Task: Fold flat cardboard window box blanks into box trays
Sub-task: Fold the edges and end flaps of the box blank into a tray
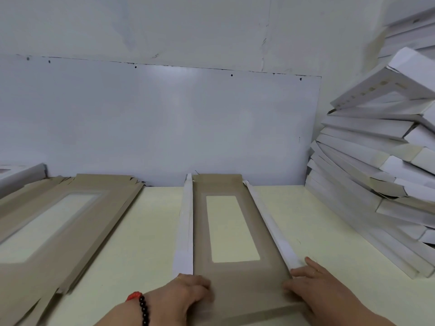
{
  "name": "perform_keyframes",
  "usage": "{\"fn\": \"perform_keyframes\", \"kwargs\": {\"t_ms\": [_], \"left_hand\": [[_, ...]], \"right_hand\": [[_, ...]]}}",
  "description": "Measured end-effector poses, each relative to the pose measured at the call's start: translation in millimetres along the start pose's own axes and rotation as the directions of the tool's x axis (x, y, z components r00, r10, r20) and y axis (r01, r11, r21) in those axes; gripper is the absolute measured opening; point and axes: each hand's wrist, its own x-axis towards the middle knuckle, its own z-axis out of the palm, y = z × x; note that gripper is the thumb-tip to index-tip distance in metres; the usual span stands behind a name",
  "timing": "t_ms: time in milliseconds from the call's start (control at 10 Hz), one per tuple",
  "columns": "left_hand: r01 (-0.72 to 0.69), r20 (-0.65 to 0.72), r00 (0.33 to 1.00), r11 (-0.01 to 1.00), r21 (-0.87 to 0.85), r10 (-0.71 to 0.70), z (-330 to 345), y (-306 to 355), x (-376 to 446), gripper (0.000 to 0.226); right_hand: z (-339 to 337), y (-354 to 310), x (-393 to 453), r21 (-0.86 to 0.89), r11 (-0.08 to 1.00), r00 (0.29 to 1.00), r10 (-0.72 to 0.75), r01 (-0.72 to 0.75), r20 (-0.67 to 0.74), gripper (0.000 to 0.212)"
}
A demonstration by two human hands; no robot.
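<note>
- At the far left edge we see a white box [22, 174] against the wall, only partly in view.
- Next to it lies a stack of flat blanks [47, 231], brown side up, with a window cut in the top one; it reaches to the near left corner.
- In the middle lies the box blank [235, 274] we work on, brown inside up, with its window showing the table; its two long white side flaps are folded up.
- Our left hand [188, 294], with a red and black bead bracelet [141, 304] on the wrist, curls its fingers over the near left edge of this blank.
- Our right hand [313, 283] rests on the near right edge, fingers quite straight, touching the right flap.
- At the right a tall, leaning pile of folded white trays [376, 165] stands against the wall, well apart from the hands.
- The table [146, 231] is pale yellow; behind it is a white wall panel [164, 118].
</note>
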Motion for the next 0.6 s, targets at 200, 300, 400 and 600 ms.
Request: {"fn": "perform_keyframes", "kwargs": {"t_ms": [200,300,400,600], "left_hand": [[0.257,-0.094,0.962,0.966,0.003,-0.256,-1,4,2,0.017],[0.322,-0.157,0.919,0.919,-0.227,-0.361,-15,5,10,0.009],[0.387,-0.246,0.843,0.857,-0.340,-0.479,-10,5,21,0.014],[0.492,-0.418,0.743,0.850,-0.188,-0.523,12,4,39,0.055]], "right_hand": [[-4,8,12,0.313,0.908,0.949,0.210,-0.279,0.236,0.015],[-8,18,22,0.494,0.758,0.901,0.306,-0.426,0.307,0.009],[-7,21,34,0.568,0.609,0.832,0.373,-0.554,0.412,0.011],[20,0,58,0.297,0.744,0.801,0.559,-0.599,0.216,0.060]]}}
